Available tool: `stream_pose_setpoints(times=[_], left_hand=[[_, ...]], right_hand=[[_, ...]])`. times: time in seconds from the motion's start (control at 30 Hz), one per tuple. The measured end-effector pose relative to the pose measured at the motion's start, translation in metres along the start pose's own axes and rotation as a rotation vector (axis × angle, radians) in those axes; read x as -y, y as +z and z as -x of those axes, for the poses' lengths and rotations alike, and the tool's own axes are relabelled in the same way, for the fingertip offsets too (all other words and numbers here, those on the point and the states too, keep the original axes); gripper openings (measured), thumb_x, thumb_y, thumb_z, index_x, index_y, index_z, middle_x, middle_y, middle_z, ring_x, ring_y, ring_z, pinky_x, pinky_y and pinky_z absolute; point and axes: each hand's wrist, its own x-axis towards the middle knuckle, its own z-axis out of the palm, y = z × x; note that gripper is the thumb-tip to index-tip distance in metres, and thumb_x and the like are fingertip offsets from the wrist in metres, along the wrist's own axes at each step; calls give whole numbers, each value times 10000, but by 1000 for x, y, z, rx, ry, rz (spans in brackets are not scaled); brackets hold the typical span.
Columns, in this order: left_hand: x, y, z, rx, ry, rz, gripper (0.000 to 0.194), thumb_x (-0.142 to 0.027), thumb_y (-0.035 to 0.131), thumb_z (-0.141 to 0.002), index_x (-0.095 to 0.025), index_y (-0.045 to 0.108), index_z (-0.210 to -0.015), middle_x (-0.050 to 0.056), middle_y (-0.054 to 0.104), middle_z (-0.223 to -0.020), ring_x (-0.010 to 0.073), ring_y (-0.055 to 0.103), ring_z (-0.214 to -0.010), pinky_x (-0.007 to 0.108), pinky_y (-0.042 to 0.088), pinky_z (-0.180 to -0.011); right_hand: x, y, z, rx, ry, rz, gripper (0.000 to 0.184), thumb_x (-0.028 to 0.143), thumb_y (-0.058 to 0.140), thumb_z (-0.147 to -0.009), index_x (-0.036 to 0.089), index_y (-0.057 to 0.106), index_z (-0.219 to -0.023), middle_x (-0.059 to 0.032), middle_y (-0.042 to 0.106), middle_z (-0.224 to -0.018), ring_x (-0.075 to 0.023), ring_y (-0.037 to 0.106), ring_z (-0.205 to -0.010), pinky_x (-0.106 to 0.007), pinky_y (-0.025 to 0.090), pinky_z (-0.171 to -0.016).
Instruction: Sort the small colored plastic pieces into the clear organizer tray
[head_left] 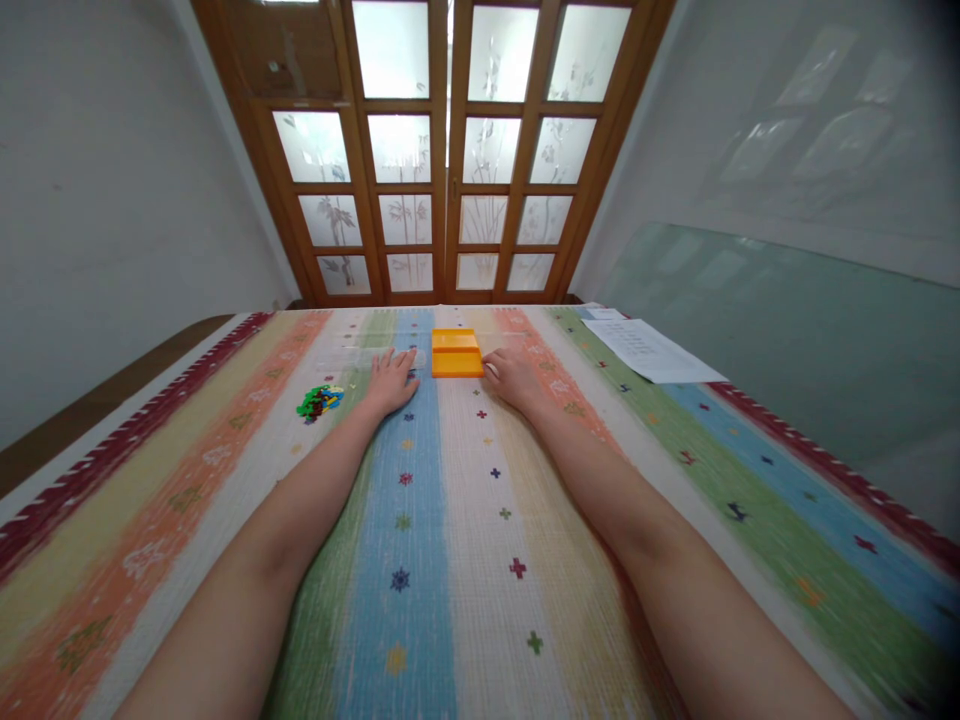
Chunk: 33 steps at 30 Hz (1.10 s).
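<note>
An orange plastic box, with a raised back part and a lower front part, stands far out in the middle of the table. My right hand is at its right edge, with thumb and fingers bent together against the front right corner. To the left of the box, my left hand lies palm down on the cloth, its fingers spread. Just beyond those fingers is a clear plastic piece, hard to make out. A small heap of green, blue, yellow and dark little pieces sits left of my left hand.
A striped tablecloth covers the long table. Printed paper sheets lie at the right edge. Beside them a pale green glass panel leans by the wall. Wooden doors with glass panes stand beyond the table.
</note>
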Motion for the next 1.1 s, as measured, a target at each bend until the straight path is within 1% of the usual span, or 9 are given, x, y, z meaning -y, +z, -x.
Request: stream_pose_setpoints(times=[0.13,0.2,0.3,0.37,0.53,0.7,0.83,1.0,1.1], left_hand=[[-6,-4,0,-62,1,-5,673,-353,613,-896,-205,475,-1538,158,577,-1413,338,430,-1390,505,298,-1210],[-6,-5,-1,-79,-20,-13,683,-348,633,-871,-210,492,-1525,147,575,-1392,321,455,-1352,469,326,-1194],[-2,-5,-2,-74,-37,-26,693,-320,648,-844,-223,502,-1515,131,580,-1387,318,457,-1346,474,314,-1201],[1,-4,-3,-66,-42,-21,664,-301,638,-852,-224,520,-1501,131,607,-1341,323,474,-1326,489,320,-1196],[-2,-8,-3,-124,-45,54,574,-329,627,-888,-220,570,-1449,124,609,-1251,309,533,-1251,461,384,-1164],[-21,-21,1,-205,-14,199,505,-280,605,-913,-249,558,-1415,95,556,-1288,248,553,-1256,383,438,-1139],[-44,-27,6,-234,48,274,511,-312,617,-943,-252,513,-1439,98,544,-1318,244,540,-1277,382,452,-1129],[-68,-24,9,-279,125,344,552,-359,629,-967,-225,467,-1478,119,534,-1336,248,529,-1289,392,441,-1133],[-74,-20,9,-316,161,393,530,-370,643,-965,-238,489,-1455,107,556,-1293,254,547,-1256,414,454,-1112]], right_hand=[[8,-3,0,22,-31,25,235,241,515,-1006,208,739,-1069,-114,712,-1086,-258,600,-1045,-390,422,-972],[11,-5,0,24,-52,40,231,257,513,-1015,208,736,-1047,-112,710,-1075,-257,599,-1032,-391,410,-972],[17,-7,0,22,-91,53,241,279,501,-1031,208,731,-1017,-109,711,-1053,-256,600,-1014,-396,395,-973],[22,-9,1,15,-115,49,249,287,493,-1038,209,728,-1006,-108,714,-1047,-257,600,-1007,-397,390,-966],[37,-9,1,15,-174,39,250,283,488,-1042,209,721,-995,-103,712,-1041,-254,593,-1019,-385,382,-961],[49,-9,1,29,-198,25,241,283,487,-1042,226,720,-1058,-104,706,-1076,-261,580,-1070,-400,374,-1001],[57,-9,1,16,-220,14,258,353,509,-1048,220,705,-1149,-120,701,-1119,-280,576,-1110,-413,377,-1021],[63,-8,1,-7,-217,20,296,400,507,-1056,211,709,-1161,-130,715,-1113,-287,586,-1113,-419,385,-1018],[60,-4,0,-72,-262,18,274,374,536,-1046,195,716,-1146,-131,727,-1074,-285,606,-1063,-425,409,-978]])
